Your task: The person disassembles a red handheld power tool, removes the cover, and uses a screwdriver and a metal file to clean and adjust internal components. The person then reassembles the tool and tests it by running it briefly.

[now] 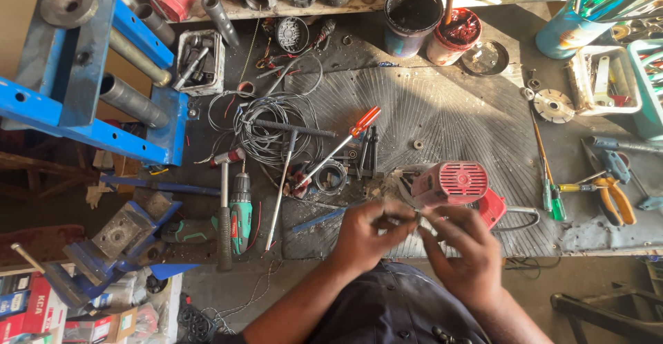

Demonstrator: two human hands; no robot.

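Head view: everything placed relative to the red power tool (452,183)
Workbench (442,109): dark, scored metal top under the red power tool; cluttered on all sides
Blue press frame (83,74): far left of the tool, at the bench's end; steel cylinders lie across it
Blue vise (121,237): lower left of the tool, off the bench's edge
Red power tool: round vented housing, lying on the bench just above both hands
Green drill (238,213): well left of the tool, beside a hammer (224,206)
Wire coil (266,126): upper left of the tool
Orange-handled screwdriver (338,147): just left of the tool, slanted
Orange pliers (615,199): well right of the tool
Left hand (366,233): directly below the tool; fingers pinched on a small part (414,214), too small to identify
Right hand (463,251): below the tool; fingertips meet the same small part, grasping it
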